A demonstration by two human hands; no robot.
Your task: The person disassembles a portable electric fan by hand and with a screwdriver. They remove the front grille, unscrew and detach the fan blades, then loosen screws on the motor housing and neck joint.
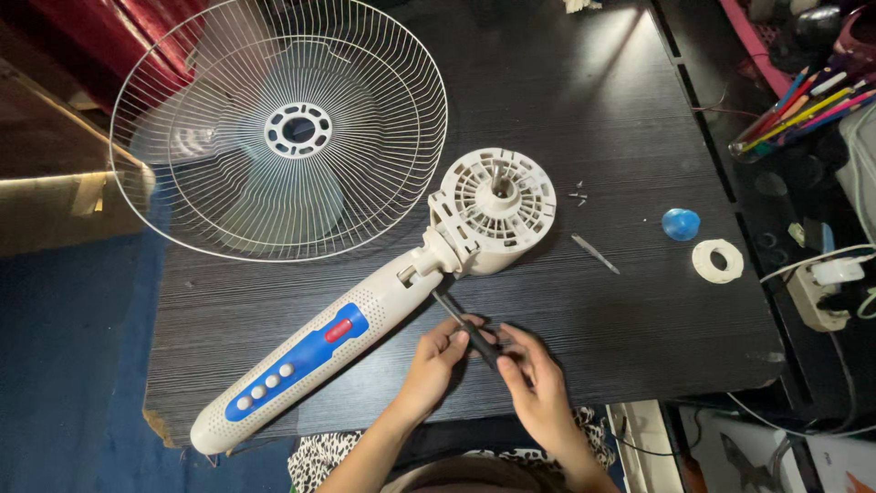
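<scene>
A black screwdriver (470,333) lies slanted between the two hands, and its thin tip reaches up to the neck joint of the white fan body (383,310) — the place where the long stem meets the round motor housing (493,212). The left hand (435,363) closes its grip around the upper part of the handle, with fingers curled over it. The right hand (537,383) holds the lower end of the handle, its grip pinched with thumb and fingertips.

The fan body lies flat on the dark wooden table (639,319), running diagonally. Its stem carries a blue control panel (301,361) with a red switch and a row of white buttons, on the side of the fan body far from the motor housing. The housing shows open ribs and a short shaft in the centre.

Behind the fan body, toward the far left, a white wire grille (278,128) rests on the table, and pale fan blades are visible through it. To the right of the fan body there are some small screws (578,193) — and a thin metal piece (595,254) just below them. Farther right of the fan body lie a small blue cap (681,224) and a white ring (717,260). Beyond the table edge, well apart from the fan body, a cup of coloured pencils (794,114) and a white power strip (821,292) are seen.
</scene>
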